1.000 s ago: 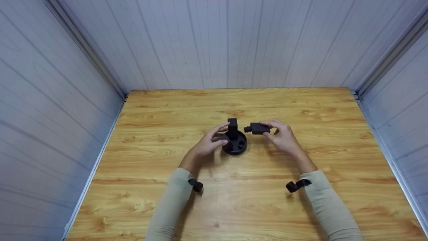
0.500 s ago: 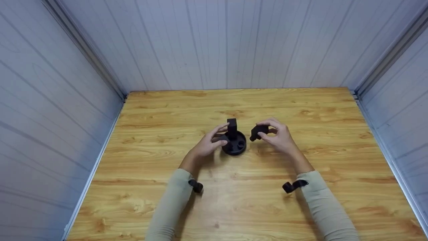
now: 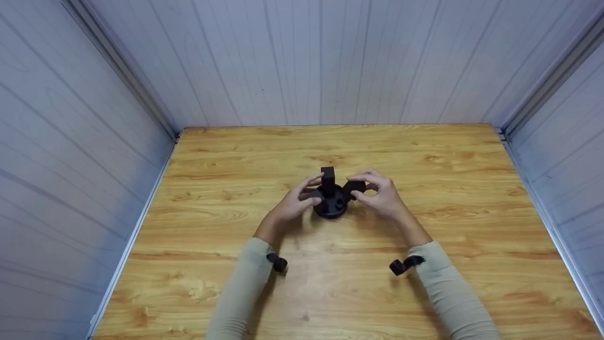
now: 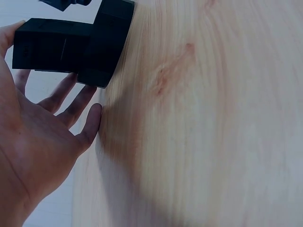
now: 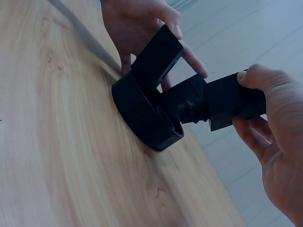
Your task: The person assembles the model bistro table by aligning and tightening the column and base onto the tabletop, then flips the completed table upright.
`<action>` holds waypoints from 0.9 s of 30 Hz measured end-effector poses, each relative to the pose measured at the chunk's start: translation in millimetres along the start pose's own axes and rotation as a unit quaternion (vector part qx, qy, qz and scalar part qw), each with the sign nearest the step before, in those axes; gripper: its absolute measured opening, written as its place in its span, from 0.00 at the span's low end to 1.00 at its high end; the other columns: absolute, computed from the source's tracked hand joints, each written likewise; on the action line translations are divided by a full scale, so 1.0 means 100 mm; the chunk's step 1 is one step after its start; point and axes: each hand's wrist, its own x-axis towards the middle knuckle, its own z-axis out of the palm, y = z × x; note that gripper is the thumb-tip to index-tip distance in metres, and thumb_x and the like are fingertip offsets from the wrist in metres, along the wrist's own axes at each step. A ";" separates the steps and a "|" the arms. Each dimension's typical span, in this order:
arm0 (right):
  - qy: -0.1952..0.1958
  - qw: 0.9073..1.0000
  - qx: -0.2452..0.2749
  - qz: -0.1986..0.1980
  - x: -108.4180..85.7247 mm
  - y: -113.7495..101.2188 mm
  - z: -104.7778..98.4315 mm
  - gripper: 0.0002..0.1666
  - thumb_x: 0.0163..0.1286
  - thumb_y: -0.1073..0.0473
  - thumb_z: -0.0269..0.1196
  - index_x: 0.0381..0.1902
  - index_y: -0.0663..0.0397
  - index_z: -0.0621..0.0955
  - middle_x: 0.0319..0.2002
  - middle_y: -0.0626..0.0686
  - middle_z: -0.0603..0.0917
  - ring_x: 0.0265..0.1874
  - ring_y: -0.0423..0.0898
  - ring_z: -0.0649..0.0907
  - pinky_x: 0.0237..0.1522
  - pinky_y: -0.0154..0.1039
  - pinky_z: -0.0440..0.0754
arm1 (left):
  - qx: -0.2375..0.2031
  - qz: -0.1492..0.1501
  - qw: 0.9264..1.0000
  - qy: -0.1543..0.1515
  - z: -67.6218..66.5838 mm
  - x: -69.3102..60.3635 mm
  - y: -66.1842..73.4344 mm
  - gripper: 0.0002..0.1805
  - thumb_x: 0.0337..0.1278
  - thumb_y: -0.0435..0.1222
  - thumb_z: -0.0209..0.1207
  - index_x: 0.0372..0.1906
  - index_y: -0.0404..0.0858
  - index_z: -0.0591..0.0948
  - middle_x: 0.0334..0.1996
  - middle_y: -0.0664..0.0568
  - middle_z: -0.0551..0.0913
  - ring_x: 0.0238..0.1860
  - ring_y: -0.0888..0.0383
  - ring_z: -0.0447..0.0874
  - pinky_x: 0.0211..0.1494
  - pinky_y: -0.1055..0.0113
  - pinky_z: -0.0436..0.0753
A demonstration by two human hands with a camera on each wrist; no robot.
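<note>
A round black base [image 3: 333, 214] with a raised rim stands on the wooden table, and rectangular black blocks [image 3: 328, 177] rise from it. My left hand [image 3: 293, 204] holds the base by these blocks, thumb on the nearer one and fingers reaching the taller one. My right hand [image 3: 381, 194] pinches a loose black block [image 3: 356, 188] between thumb and fingers at the base's right side. In the right wrist view, this block's ridged round stub [image 5: 193, 112] points at the base [image 5: 142, 118], close above its rim. Whether they touch I cannot tell.
The wood-grain table [image 3: 226, 156] is enclosed by white panelled walls [image 3: 292, 61] at the back and both sides. Black wrist cameras, left one [image 3: 278, 263] and right one [image 3: 401, 266], jut inward from the sleeves.
My right hand has moved left toward the base, turning the loose block so its stub angles down over the base's right side. The left hand and base have stayed in place.
</note>
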 end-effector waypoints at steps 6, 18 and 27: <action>-0.015 0.999 -0.009 -0.027 -0.02 0.04 0.09 0.20 0.69 0.76 0.76 0.58 0.67 0.91 0.59 0.71 0.88 0.57 0.32 0.85 0.56 0.25 0.87 | -0.006 0.000 1.000 0.003 0.01 0.01 0.01 0.40 0.83 0.32 0.61 0.91 0.43 0.62 0.85 0.33 0.69 0.86 0.32 0.70 0.87 0.38 0.73; -0.045 0.996 -0.044 -0.066 -0.03 0.13 0.18 0.19 0.70 0.75 0.75 0.58 0.61 0.93 0.58 0.66 0.90 0.61 0.43 0.87 0.63 0.23 0.81 | -0.010 -0.005 1.000 0.008 0.00 -0.01 -0.01 0.39 0.84 0.34 0.61 0.91 0.43 0.63 0.85 0.33 0.69 0.86 0.32 0.70 0.87 0.36 0.71; -0.068 0.996 -0.051 -0.031 -0.03 0.13 0.19 0.22 0.71 0.73 0.76 0.61 0.57 0.92 0.60 0.63 0.90 0.60 0.39 0.86 0.59 0.25 0.85 | -0.011 0.003 1.000 0.010 0.00 0.00 -0.04 0.39 0.83 0.33 0.62 0.91 0.42 0.63 0.85 0.32 0.70 0.84 0.32 0.72 0.87 0.36 0.71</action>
